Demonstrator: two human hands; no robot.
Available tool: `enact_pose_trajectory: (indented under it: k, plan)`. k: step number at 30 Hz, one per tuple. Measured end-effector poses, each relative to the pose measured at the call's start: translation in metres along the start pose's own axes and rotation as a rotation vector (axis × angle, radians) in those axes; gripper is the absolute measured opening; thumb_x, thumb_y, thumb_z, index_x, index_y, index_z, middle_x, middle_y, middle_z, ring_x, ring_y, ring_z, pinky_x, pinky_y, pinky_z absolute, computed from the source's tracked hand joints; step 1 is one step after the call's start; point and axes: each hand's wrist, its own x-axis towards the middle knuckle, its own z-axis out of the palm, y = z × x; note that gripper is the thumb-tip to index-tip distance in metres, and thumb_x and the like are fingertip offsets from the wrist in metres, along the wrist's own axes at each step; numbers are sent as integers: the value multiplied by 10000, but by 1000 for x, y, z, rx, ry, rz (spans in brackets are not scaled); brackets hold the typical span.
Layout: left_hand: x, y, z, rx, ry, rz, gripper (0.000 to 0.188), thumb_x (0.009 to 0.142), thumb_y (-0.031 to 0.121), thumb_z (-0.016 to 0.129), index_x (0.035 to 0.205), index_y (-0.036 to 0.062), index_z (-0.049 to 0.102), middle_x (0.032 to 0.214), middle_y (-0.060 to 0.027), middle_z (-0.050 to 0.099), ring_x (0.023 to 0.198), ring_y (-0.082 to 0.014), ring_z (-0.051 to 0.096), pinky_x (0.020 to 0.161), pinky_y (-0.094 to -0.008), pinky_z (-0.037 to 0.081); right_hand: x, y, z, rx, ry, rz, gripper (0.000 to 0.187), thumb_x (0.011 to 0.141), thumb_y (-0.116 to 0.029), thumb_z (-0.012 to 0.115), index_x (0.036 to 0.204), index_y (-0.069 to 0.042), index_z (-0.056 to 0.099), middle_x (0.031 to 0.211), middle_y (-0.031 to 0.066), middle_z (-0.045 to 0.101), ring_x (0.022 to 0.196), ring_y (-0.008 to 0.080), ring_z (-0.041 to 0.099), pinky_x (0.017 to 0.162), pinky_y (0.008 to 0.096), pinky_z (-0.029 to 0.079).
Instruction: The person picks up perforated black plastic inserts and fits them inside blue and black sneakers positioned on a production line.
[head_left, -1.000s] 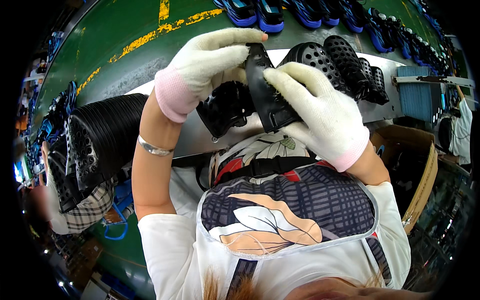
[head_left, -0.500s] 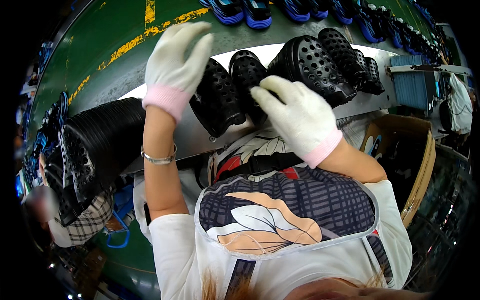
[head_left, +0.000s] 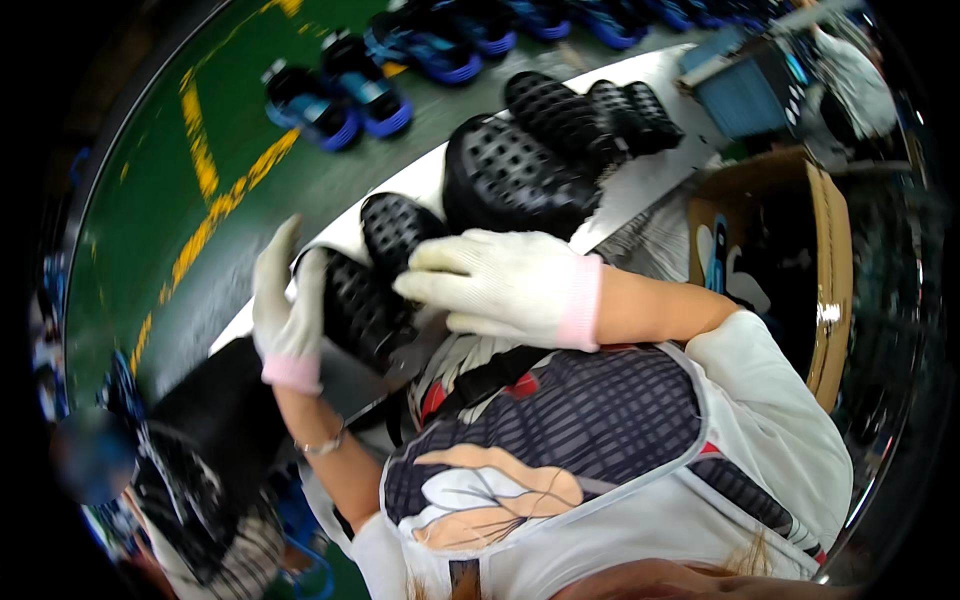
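Observation:
My left hand point(head_left: 288, 310), in a white knit glove with a pink cuff, is raised at the left end of a row of black perforated shoe-shaped pieces. Its fingers are stretched out and hold nothing. Nearest to it is a black holed piece point(head_left: 350, 300) lying on the pale bench point(head_left: 632, 212). My right hand point(head_left: 500, 287), gloved alike, reaches across in front of a second holed piece point(head_left: 397, 225). The fingers of that hand are extended, and I see nothing in them. A thick stack of the same black pieces point(head_left: 515, 170) lies beyond my right hand.
Blue and black shoes point(head_left: 370, 85) stand in a line on the green floor beyond the bench. To the right are a cardboard box point(head_left: 830, 280) and a blue bin point(head_left: 740, 90). Another person's checked sleeve point(head_left: 245, 550) shows at lower left, near more black pieces point(head_left: 215, 410).
The view has turned and shifted to the right. Both gloved hands appear further left and lower, and my right hand now points more to the left, fingers straighter.

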Motion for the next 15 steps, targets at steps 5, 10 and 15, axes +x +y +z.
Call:
enact_pose_trajectory:
  k: [5,10,15]
  plan:
    - [29,-12,-26,-30,12,-145,398,940,212,560,1292,27,548,1214,-118,590,1057,-201,586,908,-318,470,-50,43,-82,8,506,208,213,811,-75,663,1015,-19,688,956,104,673,820,206,642,727,304,518]
    - [92,-18,-15,278,-165,3,471,892,299,605,1307,87,538,1221,-171,580,953,-250,609,857,-343,478,-110,149,-92,-336,305,769,388,802,-257,657,1152,-97,611,1125,152,609,1042,335,585,903,383,468]
    - [129,-22,2,361,-271,-134,606,828,357,656,1361,129,481,1278,-208,520,993,-298,601,921,-364,463,-143,180,-67,-217,178,889,517,740,-161,699,1226,-77,544,1129,148,584,1004,296,592,893,347,473]
